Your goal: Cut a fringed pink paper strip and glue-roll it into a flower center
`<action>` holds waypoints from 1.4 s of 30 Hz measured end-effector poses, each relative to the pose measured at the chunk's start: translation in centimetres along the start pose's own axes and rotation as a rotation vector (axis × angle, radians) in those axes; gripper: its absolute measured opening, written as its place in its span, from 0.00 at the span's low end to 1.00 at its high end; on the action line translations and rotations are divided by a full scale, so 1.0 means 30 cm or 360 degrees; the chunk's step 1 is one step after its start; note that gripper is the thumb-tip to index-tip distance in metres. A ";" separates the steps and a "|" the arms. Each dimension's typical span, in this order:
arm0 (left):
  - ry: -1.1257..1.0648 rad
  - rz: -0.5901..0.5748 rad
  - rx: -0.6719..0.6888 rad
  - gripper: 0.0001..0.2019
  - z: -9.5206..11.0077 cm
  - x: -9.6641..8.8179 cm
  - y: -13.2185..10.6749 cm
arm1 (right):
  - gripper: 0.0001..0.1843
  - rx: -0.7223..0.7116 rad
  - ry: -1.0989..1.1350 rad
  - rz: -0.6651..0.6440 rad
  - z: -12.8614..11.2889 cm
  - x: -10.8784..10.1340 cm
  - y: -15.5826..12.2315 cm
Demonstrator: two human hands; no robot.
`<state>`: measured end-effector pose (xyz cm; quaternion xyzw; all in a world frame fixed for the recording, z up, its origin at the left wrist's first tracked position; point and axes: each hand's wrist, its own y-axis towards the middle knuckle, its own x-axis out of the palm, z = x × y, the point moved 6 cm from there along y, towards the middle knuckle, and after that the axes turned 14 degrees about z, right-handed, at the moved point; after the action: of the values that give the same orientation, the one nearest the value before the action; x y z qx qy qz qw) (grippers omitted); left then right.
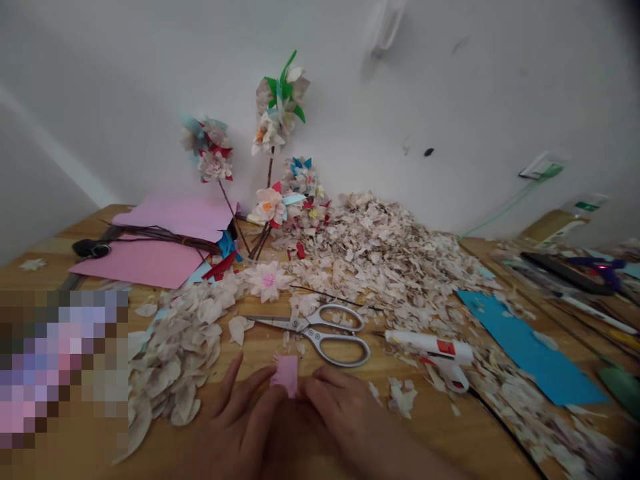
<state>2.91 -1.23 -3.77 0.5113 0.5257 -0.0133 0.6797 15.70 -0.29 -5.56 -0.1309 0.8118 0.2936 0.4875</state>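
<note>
A small piece of pink paper point(287, 373) with a finely cut, fringed left edge sits between my hands, low over the wooden table. My left hand point(243, 417) has its index fingertip and thumb on the paper's left and lower side, its other fingers spread out. From the right, my right hand point(345, 407) pinches the paper's lower right edge, fingers curled together. Just beyond them lie scissors point(305, 325), blades pointing left and handles to the right. A white glue gun point(430, 347) rests on its side right of the scissors.
A petal pile point(380, 247) covers the back; more loose petals point(175, 353) lie left. A finished white flower point(269, 280) sits behind the scissors. Flower stems point(270, 167) stand against the wall. Pink sheets point(145, 260) lie back left, blue paper point(530, 347) right. Pixelation hides the lower left.
</note>
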 end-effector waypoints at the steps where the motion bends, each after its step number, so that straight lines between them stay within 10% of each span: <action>1: -0.0059 0.0027 -0.0073 0.16 -0.006 0.009 0.002 | 0.09 -0.0026 0.0022 0.0016 0.000 0.002 0.000; 13: -0.0432 0.0142 -0.0375 0.10 -0.031 0.048 0.025 | 0.13 0.0372 0.0318 0.0148 0.047 -0.001 0.022; 26: -0.0405 -0.0064 -0.0554 0.14 -0.043 0.080 0.042 | 0.18 0.1045 0.0420 -0.0179 0.103 0.014 0.083; 36: 0.0179 0.0052 0.0414 0.22 0.036 -0.030 0.025 | 0.17 0.0970 0.0092 -0.0276 0.067 -0.001 0.100; 42: 0.0090 0.0001 0.0355 0.23 0.042 -0.007 0.015 | 0.16 0.0898 0.0065 -0.0303 0.074 0.001 0.109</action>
<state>3.95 -2.01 -3.40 0.5841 0.5396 -0.0570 0.6036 15.64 3.66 -5.23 -0.0717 0.8551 0.0067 0.5135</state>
